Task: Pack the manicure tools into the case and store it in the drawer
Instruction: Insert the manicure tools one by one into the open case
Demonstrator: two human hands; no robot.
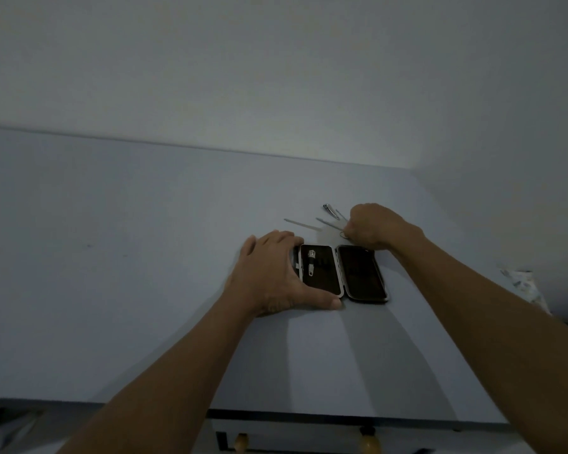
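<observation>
The dark manicure case (363,273) lies open flat on the pale table (145,257). A nail clipper (311,263) sits in its left half; the right half holds nothing that I can see. My left hand (269,273) rests on the left edge of the case, fingers spread, thumb along its near edge. Just behind the case, my right hand (374,226) is closed around small scissors (344,235), of which only a ring handle shows. Beyond it on the table lie a thin nail file (304,224), a slim metal tool (328,223) and tweezers (330,211).
Under the table's front edge is a drawer (309,434) with two rounded wooden knobs. A plain wall stands behind the table. A patterned cloth (525,286) shows past the table's right edge.
</observation>
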